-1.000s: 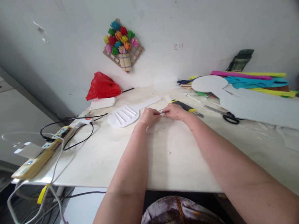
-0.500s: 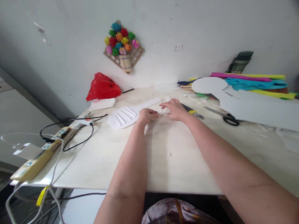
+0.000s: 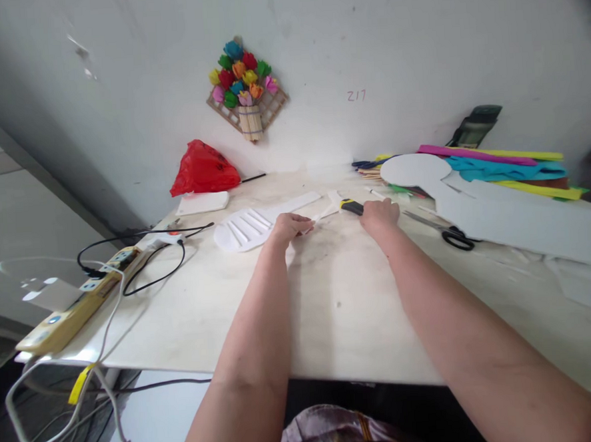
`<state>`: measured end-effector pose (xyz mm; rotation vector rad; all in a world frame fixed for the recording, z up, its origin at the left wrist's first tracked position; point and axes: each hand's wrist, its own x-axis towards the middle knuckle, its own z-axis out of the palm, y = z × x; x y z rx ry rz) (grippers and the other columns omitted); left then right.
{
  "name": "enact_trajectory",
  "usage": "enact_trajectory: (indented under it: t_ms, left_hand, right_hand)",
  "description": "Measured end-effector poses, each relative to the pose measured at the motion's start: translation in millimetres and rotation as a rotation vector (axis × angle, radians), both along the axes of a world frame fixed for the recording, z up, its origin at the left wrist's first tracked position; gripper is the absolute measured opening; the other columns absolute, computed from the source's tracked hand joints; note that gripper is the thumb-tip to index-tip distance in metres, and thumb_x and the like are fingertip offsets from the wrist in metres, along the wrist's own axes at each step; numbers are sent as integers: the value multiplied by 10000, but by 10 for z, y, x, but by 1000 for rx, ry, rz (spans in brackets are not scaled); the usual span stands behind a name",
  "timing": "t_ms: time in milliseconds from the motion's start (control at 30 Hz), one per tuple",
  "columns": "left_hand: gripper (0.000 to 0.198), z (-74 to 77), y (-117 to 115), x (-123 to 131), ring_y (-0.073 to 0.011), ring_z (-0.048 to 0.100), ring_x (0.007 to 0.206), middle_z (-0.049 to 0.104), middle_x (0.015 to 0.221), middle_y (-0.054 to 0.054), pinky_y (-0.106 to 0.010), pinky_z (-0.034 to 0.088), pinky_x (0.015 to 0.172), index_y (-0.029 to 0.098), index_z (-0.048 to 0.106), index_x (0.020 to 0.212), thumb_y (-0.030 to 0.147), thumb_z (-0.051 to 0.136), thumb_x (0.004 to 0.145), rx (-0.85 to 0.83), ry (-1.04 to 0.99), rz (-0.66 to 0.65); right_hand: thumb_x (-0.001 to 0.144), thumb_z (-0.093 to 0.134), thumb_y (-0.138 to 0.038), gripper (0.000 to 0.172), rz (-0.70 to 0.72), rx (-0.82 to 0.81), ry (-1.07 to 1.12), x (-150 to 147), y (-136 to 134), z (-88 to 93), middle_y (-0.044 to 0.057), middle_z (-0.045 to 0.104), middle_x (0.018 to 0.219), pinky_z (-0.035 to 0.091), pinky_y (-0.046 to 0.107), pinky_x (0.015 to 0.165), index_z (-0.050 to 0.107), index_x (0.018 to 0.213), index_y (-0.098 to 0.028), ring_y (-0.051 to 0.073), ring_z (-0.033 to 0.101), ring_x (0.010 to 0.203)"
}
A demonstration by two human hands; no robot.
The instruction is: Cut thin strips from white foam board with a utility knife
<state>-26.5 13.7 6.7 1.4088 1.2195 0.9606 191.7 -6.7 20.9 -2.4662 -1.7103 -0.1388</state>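
My left hand (image 3: 292, 228) is closed, pinching one end of a thin white strip (image 3: 325, 212) just above the table. To its left lies a white paddle-shaped piece (image 3: 221, 239) with several narrow white strips across its rounded end. My right hand (image 3: 381, 217) is wrapped round a black and yellow utility knife (image 3: 353, 207), whose yellow-marked end points left toward the strip. Whether a blade is out cannot be seen. A small white piece (image 3: 334, 197) lies just behind the knife.
Black-handled scissors (image 3: 457, 238) lie right of my right hand, near a large white cut-out sheet (image 3: 515, 207) and coloured paper rolls (image 3: 507, 165). A red plastic bag (image 3: 205, 170) stands at the back left. A power strip (image 3: 71, 311) with cables runs along the left edge.
My right hand has left the strip, moved right and closed round the utility knife, which has shifted left. My left hand stays in about the same place.
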Motion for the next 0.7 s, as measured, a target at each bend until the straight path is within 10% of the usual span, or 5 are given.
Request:
enact_trajectory:
  t_ms: [300,467,700]
  left_hand:
    - [109,58,-10,75,-124,553,573,671,609,-34,-224,408,568,129,726,709,208,724,634,147,490,107]
    - [118,84,-22,103,-121,555,572,667,609,-26,-215,402,562,137,734,739,216,711,654,171,525,159]
    - [142,29,-22,32,-75,482,482,630,556,-3,-200,370,505,121,708,685,251,727,632,88,127,137]
  right_hand:
    - [757,596,-190,358,-30,169,236,129,48,91,200,635,1072,439,394,816,612,1106,-110,316,572,1048]
    - [762,569,-214,304,5,592,1060,169,107,167,69,671,828,435,226,535,603,1056,-147,150,628,701]
    - [689,547,-59,87,82,601,1912,-31,108,130,6,618,584,308,153,344,550,714,-142,71,506,449]
